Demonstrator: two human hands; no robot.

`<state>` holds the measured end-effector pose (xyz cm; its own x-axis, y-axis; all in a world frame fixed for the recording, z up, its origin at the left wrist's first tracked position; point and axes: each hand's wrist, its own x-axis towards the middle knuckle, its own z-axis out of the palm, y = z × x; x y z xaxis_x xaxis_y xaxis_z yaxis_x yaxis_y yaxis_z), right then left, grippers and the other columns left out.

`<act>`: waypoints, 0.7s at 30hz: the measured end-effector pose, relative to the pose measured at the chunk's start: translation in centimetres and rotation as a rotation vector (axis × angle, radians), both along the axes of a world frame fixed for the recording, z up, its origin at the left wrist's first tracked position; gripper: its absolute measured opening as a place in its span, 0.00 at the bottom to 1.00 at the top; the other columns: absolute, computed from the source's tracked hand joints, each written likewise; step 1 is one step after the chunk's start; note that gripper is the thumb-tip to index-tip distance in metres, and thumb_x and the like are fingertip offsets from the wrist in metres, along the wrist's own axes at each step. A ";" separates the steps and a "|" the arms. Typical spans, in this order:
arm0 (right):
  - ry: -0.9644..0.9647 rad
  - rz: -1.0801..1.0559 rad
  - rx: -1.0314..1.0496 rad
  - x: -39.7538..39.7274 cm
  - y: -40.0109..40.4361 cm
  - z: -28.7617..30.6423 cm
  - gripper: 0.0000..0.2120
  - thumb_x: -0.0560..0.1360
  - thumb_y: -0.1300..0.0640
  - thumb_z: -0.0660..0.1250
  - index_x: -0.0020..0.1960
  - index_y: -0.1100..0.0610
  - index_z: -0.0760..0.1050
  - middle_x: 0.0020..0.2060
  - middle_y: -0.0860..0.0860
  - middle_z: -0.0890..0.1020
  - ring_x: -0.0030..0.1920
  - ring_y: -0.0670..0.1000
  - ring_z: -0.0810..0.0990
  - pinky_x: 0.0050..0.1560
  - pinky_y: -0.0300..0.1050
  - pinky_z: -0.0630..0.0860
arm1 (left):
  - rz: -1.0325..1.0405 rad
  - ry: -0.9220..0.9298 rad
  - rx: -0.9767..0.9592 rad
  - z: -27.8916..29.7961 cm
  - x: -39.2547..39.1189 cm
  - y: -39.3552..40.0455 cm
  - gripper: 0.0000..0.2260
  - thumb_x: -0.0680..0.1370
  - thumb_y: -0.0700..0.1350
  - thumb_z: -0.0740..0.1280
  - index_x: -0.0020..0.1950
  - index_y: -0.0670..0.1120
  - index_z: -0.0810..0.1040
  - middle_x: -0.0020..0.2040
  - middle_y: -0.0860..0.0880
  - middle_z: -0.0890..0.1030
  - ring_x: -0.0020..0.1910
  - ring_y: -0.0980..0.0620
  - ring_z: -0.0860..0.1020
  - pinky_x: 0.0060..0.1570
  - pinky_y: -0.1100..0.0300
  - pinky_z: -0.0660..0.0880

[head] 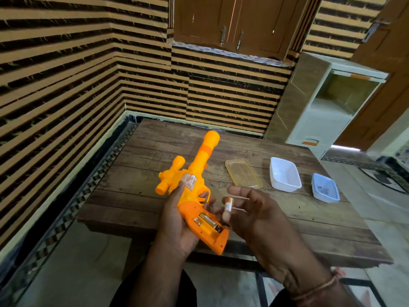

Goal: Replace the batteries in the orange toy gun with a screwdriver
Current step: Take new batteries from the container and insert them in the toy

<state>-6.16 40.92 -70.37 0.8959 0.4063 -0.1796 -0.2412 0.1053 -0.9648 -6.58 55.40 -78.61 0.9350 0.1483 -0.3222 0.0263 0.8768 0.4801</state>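
Left hand (174, 220) wraps the orange toy gun (194, 185) by its grip, fingers curled round, barrel pointing away over the wooden table (309, 229). Open grip compartment shows one battery (209, 221); rest of bay hard to read. Right hand (254, 213) pinches a second battery (228, 206), other fingers spread. Further right: clear lid (243, 173), white tub (284, 177), blue tub (325, 190) w/ blurred contents. Striped walls behind.

A bright orange toy gun (194, 180) with a darker orange grip sits in the left hand (177, 220). A gold and black battery (209, 222) lies in the grip. Beyond the right hand (254, 209), on the brown wood-plank worktop (309, 229), are a clear yellow-rimmed lid (243, 173), a white tub (285, 174) and a pale blue tub (325, 187). The wall (66, 74) has tan and black stripes.
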 end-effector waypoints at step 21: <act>-0.936 0.141 -0.744 -1.6 0.1 -1.0 0.08 0.72 0.56 0.70 0.47 0.47 0.73 0.35 0.40 0.77 0.36 0.43 0.74 0.34 0.30 0.66 | -0.070 0.064 -0.021 0.3 0.0 0.1 0.24 0.78 0.61 0.63 0.56 0.39 0.77 0.40 0.40 0.81 0.36 0.44 0.80 0.34 0.53 0.77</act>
<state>-7.74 40.99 -71.33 0.7600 0.5843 0.2848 0.6206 -0.5221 -0.5851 -6.57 55.54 -78.28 0.9201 0.0761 -0.3841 0.1179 0.8816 0.4570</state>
